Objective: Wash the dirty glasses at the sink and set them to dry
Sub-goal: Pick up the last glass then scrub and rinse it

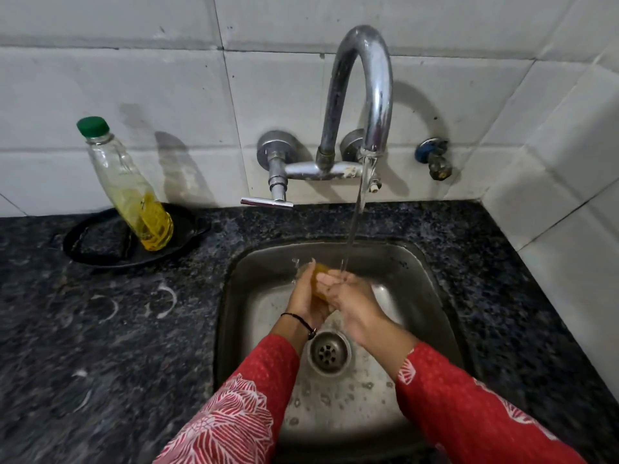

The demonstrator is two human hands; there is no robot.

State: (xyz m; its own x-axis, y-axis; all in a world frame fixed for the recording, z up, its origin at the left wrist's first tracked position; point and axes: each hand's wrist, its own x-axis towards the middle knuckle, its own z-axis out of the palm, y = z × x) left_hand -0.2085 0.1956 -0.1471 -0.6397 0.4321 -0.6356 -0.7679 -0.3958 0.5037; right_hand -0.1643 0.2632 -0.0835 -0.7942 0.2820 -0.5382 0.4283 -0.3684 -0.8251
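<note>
Both my hands are together over the steel sink point(432, 296), under the water running from the curved tap point(365, 95). Between them is a small yellowish glass point(318, 279), mostly hidden by my fingers. My left hand point(303, 298) grips it from the left with curled fingers. The fingers of my right hand point(350, 296) lie against its right side, and the stream lands on them.
A black tray point(100, 259) on the dark granite counter at the left holds a dark scrub pad point(104, 242) and a leaning green-capped bottle of yellow liquid point(134, 195). The tap lever point(266, 202) juts out over the sink's back edge. The drain point(330, 353) lies below my wrists. Tiled wall stands close on the right.
</note>
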